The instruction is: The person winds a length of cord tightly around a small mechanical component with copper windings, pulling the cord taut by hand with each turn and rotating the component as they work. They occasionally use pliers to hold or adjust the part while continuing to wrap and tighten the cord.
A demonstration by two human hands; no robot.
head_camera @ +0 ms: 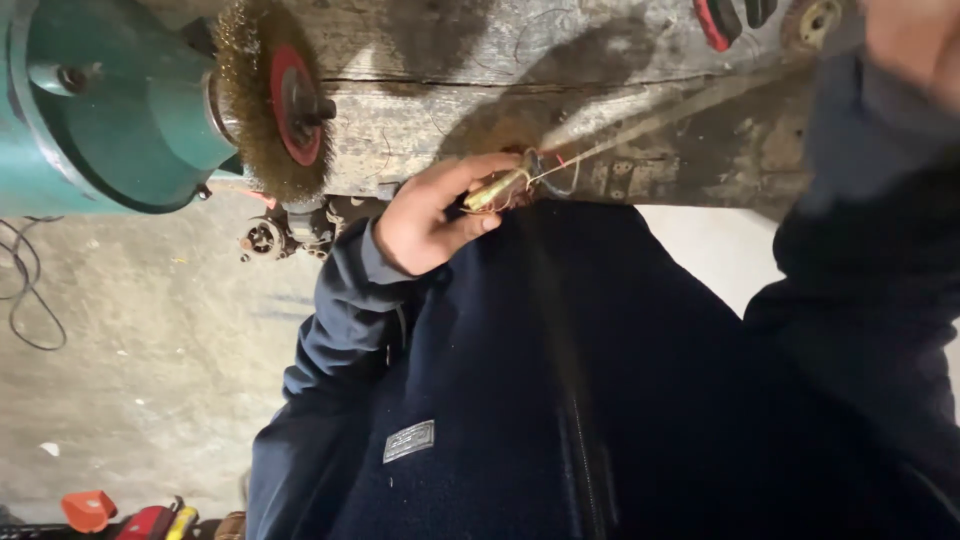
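Left hand (430, 215) is closed around a small brass-coloured part (495, 190) with thin wires trailing from it, held against the edge of the worn wooden bench (480, 60), close to the body. Right hand (920, 45) is raised at the upper right (blurred and cut off; grip cannot be told). A wire wheel (270, 100) on the green grinder (110, 110) sits to the left, well apart.

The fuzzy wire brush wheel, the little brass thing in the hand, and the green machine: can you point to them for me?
Wire brush wheel (290, 105), head view, on its red centre disc.
Brass piece (495, 190), head view, on its middle, pinched by the left hand (430, 215).
Green machine (110, 100), head view, on its rounded housing.
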